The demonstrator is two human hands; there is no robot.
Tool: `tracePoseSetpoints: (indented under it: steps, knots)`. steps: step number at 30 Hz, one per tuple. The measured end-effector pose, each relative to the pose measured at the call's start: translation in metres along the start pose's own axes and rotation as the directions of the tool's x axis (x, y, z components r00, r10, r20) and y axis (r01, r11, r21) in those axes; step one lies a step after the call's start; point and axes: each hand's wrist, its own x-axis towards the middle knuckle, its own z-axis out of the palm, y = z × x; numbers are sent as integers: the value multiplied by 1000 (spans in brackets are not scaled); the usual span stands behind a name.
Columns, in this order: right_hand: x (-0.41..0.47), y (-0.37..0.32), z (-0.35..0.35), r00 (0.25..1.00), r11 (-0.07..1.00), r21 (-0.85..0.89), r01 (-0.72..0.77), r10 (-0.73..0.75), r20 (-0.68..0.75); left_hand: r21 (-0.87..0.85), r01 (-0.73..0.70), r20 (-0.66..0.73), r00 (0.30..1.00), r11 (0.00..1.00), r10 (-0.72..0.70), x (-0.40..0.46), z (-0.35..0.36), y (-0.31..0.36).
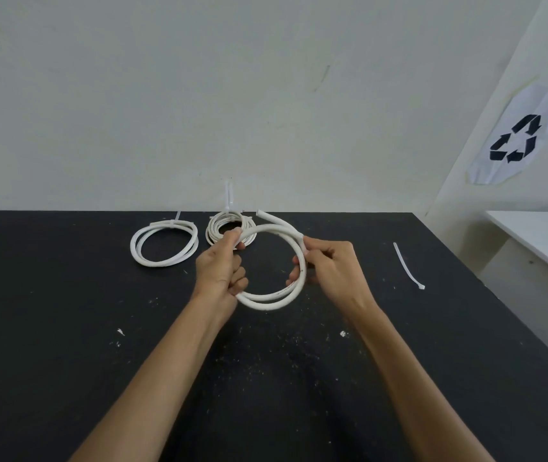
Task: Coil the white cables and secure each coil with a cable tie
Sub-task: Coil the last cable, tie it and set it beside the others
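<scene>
A thick white cable (pixel 267 300) is wound into a round coil and held above the black table (pixel 66 311). My left hand (pixel 221 271) grips the coil's left side, and my right hand (pixel 327 265) pinches its right side where a loose end sticks up toward the wall. A loose white cable tie (pixel 407 266) lies on the table to the right of my hands. Two other coils lie at the back: a larger one (pixel 164 243) on the left with a tie on it, and a smaller tight one (pixel 229 228) with a tie standing upright.
A pale wall rises directly behind the table's far edge. A recycling sign (pixel 516 138) hangs on the right wall above a white side table (pixel 539 235). White specks are scattered across the black tabletop.
</scene>
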Motion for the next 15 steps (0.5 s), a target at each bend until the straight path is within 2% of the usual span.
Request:
tracePoseSetpoints:
  steps: [3,6,11,15]
  knots:
    - [2,-2,1,1000,988,-155,2,1,22,39,-65,-37,997,997,66,0,1,-3]
    - [-3,-4,5,993,931,-346,117,-116,24,62,-94,-40,995,994,97,-2,2,-4]
    - [-1,-3,3,982,880,-446,165,-186,-4,207,-149,72,988,967,137,-6,4,8]
    - [-4,-6,0,980,862,-470,190,-198,33,336,-296,255,942,894,217,-6,3,21]
